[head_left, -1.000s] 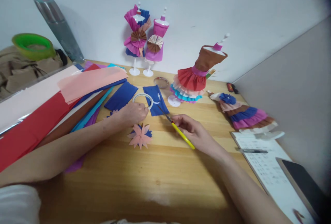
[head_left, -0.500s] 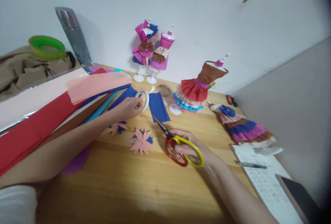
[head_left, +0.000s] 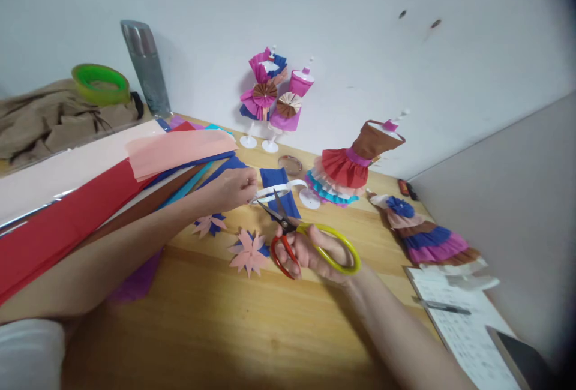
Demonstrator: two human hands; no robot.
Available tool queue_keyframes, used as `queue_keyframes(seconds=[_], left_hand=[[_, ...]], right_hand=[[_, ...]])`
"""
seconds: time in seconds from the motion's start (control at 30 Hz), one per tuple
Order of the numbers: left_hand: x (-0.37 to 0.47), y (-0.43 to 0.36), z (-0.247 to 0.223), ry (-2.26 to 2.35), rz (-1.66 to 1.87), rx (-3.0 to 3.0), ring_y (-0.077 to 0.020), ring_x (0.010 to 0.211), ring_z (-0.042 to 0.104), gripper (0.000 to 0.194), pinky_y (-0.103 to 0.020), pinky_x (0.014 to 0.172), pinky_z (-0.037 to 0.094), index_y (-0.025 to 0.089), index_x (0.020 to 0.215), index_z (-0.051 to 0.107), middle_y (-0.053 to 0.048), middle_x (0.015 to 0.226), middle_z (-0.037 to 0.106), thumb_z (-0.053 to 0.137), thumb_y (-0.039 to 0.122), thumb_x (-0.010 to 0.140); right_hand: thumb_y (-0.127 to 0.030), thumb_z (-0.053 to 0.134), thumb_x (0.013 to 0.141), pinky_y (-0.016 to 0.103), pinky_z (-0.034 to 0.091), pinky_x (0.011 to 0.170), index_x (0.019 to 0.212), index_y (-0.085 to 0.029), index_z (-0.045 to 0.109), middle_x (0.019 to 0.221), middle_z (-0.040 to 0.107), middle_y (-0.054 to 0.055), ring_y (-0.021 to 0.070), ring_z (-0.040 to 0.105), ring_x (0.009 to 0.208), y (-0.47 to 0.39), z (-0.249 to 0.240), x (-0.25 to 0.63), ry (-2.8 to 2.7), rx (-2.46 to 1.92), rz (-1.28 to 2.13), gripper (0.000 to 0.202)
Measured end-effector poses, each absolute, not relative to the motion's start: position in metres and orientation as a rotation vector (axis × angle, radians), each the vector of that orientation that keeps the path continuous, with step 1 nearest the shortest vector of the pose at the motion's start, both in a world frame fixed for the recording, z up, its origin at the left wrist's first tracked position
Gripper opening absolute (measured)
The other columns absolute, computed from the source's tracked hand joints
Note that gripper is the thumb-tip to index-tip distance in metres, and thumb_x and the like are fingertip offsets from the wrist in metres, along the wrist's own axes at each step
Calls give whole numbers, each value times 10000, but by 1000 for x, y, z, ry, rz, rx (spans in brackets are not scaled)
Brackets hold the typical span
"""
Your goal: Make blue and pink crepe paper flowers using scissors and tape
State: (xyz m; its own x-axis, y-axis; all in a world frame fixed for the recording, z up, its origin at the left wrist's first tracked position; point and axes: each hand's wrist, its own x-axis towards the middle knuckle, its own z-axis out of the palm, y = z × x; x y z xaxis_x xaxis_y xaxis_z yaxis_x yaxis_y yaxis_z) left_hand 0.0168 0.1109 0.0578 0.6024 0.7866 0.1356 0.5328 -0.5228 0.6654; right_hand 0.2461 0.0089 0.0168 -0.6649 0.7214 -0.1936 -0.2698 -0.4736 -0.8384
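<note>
My left hand (head_left: pixel 234 189) is closed on a roll of white tape (head_left: pixel 274 189), now tilted almost edge-on, with a loose end curling to the right. My right hand (head_left: pixel 310 252) has its fingers in the red and yellow handles of a pair of scissors (head_left: pixel 284 225). The blades are spread apart, with their tips beside the tape roll. Behind them lies a piece of blue crepe paper (head_left: pixel 274 177). Nearer to me sit a peach and blue paper flower (head_left: pixel 249 253) and another paper flower (head_left: pixel 210 224).
Folded crepe paper strips (head_left: pixel 180 147) are layered on the left. Small dress forms stand at the back, one in a brown and red dress (head_left: pixel 348 165). A bottle (head_left: pixel 146 66), green tape (head_left: pixel 99 84), a striped paper dress (head_left: pixel 427 231) and a notebook (head_left: pixel 454 318) lie around.
The scissors have opened and moved left to the tape. The tape roll has tilted, with a loose end out to the right. The view has shifted slightly.
</note>
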Motion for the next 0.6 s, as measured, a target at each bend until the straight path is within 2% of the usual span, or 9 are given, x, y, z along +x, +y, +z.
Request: queue_keyframes(seconds=[0.2, 0.43, 0.6], left_hand=[[17, 106, 60, 987, 649, 2309, -98, 521, 368, 191, -248, 556, 251, 195, 664, 390, 62, 560, 414, 446, 124, 832], [21, 100, 66, 1017, 579, 2221, -104, 558, 407, 206, -247, 584, 274, 198, 666, 372, 55, 592, 466, 438, 112, 841], [22, 95, 69, 1000, 546, 2207, -111, 577, 386, 227, -255, 590, 256, 205, 667, 331, 59, 594, 408, 424, 129, 860]], right_hand=[[-703, 592, 805, 268, 447, 477, 1042, -141, 559, 741, 625, 31, 98, 496, 469, 13, 22, 240, -1009, -680, 2237, 610], [-718, 605, 780, 221, 381, 398, 1008, -172, 543, 688, 594, 0, 69, 428, 404, 7, 25, 238, -910, -712, 2304, 595], [-684, 557, 833, 212, 350, 377, 1000, -179, 532, 660, 600, 2, 69, 403, 380, 7, 23, 236, -878, -728, 2241, 533]])
